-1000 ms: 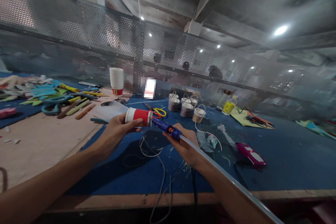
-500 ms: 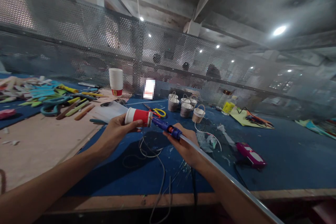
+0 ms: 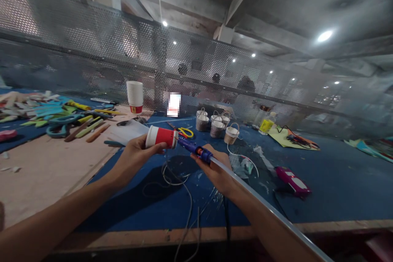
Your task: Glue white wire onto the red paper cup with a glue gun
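Note:
A red and white paper cup (image 3: 161,137) lies sideways in my left hand (image 3: 137,150), its base facing right. My right hand (image 3: 216,168) is wrapped round a blue glue gun (image 3: 196,150), with a long clear glue stick (image 3: 254,191) running out of its back toward the lower right. The gun's nozzle is at the base edge of the cup; whether it touches I cannot tell. Beneath the hands a loop of thin cord (image 3: 175,178) lies on the blue table top (image 3: 132,208).
Behind my hands stand several small cups with handles (image 3: 217,127) and yellow-handled scissors (image 3: 186,132). A stack of paper cups (image 3: 135,96) is at the back left, near teal scissors (image 3: 58,130). On the right are a magenta device (image 3: 292,181) and a yellow-labelled bottle (image 3: 267,123).
Both hands, the cup and the glue gun keep nearly the same position. Only a slight shift of the whole view shows.

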Tool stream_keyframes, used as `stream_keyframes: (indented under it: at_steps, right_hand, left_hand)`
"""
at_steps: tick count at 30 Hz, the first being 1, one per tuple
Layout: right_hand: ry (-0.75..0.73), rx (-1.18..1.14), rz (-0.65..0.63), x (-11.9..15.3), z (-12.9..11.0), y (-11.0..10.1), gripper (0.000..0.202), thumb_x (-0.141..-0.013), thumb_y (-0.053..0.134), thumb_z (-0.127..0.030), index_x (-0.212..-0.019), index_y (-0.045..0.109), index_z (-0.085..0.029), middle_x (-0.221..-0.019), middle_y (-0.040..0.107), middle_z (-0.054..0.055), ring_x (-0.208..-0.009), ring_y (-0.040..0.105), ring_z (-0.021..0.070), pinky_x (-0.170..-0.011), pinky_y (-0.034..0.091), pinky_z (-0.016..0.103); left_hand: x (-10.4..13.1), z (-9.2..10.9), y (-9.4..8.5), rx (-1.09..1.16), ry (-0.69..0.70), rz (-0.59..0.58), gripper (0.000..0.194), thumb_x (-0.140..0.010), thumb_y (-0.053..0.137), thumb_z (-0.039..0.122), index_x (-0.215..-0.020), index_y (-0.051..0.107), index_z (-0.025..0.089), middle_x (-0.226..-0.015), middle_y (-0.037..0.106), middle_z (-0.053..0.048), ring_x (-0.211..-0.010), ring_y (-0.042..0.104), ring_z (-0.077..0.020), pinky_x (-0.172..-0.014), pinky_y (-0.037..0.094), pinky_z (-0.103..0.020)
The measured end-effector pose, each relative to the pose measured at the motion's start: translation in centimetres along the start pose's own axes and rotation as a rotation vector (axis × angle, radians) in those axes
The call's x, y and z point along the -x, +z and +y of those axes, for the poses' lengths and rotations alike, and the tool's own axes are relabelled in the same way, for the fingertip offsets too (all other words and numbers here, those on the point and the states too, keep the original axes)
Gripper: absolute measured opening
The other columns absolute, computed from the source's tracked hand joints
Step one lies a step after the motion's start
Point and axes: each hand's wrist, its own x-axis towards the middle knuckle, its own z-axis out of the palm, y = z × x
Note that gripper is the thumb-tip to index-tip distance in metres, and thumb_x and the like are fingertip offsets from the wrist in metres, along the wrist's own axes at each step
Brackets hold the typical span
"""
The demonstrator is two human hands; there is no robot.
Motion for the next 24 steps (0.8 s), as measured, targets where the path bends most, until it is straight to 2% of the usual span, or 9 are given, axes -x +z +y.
stream_keyframes:
  at_steps: [13, 24]
  right_hand:
    - [-0.014, -0.043, 0.005, 0.04, 0.34, -0.02, 0.019, -0.094, 0.056, -0.041, -0.088, 0.054, -0.023, -0.072, 0.062, -0.003, -0.06, 0.056, 0.012, -0.055, 0.038, 0.023]
    - [0.02, -0.076, 0.008, 0.09, 0.48, 0.06, 0.022, -0.094, 0.056, -0.043, -0.088, 0.055, -0.022, -0.071, 0.06, -0.003, -0.059, 0.054, 0.0118, -0.054, 0.033, 0.023]
  left_hand:
    - [0.28, 0.03, -0.11, -0.098, 0.06, -0.022, 0.021, -0.078, 0.076, 0.037, -0.09, 0.072, 0.02, -0.077, 0.07, -0.002, -0.071, 0.061, -0.0192, -0.066, 0.046, -0.026]
    - [0.33, 0.29, 0.1, -0.159, 0.069, -0.014, 0.029, -0.077, 0.075, 0.039, -0.095, 0.071, 0.017, -0.08, 0.07, -0.002, -0.073, 0.061, -0.02, -0.066, 0.046, -0.028]
